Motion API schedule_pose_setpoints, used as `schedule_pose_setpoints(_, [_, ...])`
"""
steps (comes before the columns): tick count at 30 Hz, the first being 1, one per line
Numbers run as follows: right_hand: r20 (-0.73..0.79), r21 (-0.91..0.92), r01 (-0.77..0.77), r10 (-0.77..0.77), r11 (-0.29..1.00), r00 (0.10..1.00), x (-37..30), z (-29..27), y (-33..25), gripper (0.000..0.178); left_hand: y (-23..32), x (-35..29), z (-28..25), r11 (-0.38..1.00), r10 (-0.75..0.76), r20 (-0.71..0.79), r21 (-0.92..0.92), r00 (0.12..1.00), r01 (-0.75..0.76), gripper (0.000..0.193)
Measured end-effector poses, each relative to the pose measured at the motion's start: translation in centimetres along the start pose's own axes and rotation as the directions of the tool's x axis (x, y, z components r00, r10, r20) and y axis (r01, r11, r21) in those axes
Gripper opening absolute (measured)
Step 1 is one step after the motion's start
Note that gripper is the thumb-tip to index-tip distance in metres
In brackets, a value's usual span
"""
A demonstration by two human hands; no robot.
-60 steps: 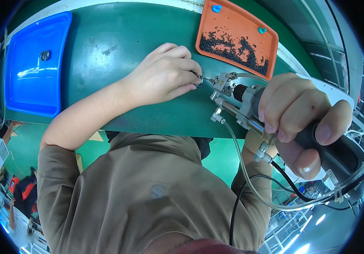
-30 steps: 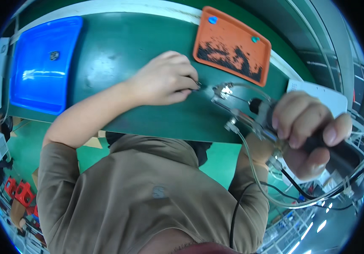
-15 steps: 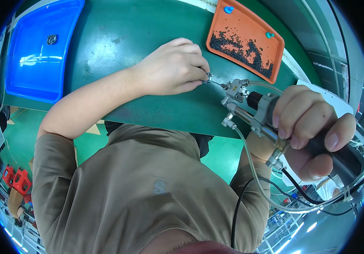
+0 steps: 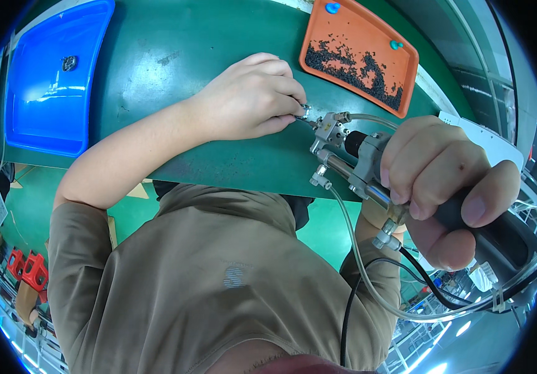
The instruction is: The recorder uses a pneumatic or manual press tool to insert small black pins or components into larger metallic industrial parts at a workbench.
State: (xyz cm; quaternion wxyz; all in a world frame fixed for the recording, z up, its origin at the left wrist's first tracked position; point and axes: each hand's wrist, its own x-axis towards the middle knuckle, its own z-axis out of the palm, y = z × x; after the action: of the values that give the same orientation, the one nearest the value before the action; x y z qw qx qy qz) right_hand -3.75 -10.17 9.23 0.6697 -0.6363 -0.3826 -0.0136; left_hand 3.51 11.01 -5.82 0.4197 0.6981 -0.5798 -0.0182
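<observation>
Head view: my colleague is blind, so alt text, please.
The right hand grips a power screwdriver, its tip at a small metallic part pinched in the left hand, over a green table. A blue tray with one dark part lies left; an orange tray of tiny black pieces, upper right.

One blue tray, one orange tray, two pegs, two metal parts, one tool

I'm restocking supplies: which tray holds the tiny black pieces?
The orange tray, beyond and right of the left hand: tiny black pieces lie scattered in it; the blue tray shows one dark part.
</observation>
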Motion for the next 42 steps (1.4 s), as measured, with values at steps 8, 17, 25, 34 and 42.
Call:
schedule_pose_setpoints(8, [0.029, 0.015, 0.032, -0.033, 0.999, 0.999, 0.0, -0.3, 0.5, 0.038, -0.1, -0.1, 0.1, 1.000, -0.007, -0.001, -0.014, 1.000, 0.007, 0.014])
schedule_pose_setpoints(17, [-0.021, 0.003, 0.004, -0.004, 1.000, 1.000, 0.9, 0.6, 0.5, 0.030, -0.2, 0.3, -0.5, 1.000, 0.002, 0.005, 0.011, 1.000, -0.002, 0.012])
schedule_pose_setpoints(25, [-0.316, 0.079, -0.011, 0.035, 0.997, 0.948, -0.2, 2.9, 0.5, 0.030, -0.2, 0.1, 0.7, 0.995, 0.096, -0.053, -0.013, 0.994, -0.097, 0.010])
schedule_pose_setpoints(34, [-0.316, -0.117, 0.260, -0.284, 0.959, 0.905, -0.1, 1.8, -5.1, 0.032, 1.4, 0.5, -3.7, 0.983, 0.056, -0.131, 0.183, 0.990, -0.032, 0.009])
schedule_pose_setpoints(42, [-0.223, -0.025, 0.177, -0.179, 0.984, 0.958, -1.2, 1.5, -6.6, 0.027, 3.3, -4.3, -16.9, 0.739, -0.110, -0.438, 0.564, 0.892, 0.368, 0.008])
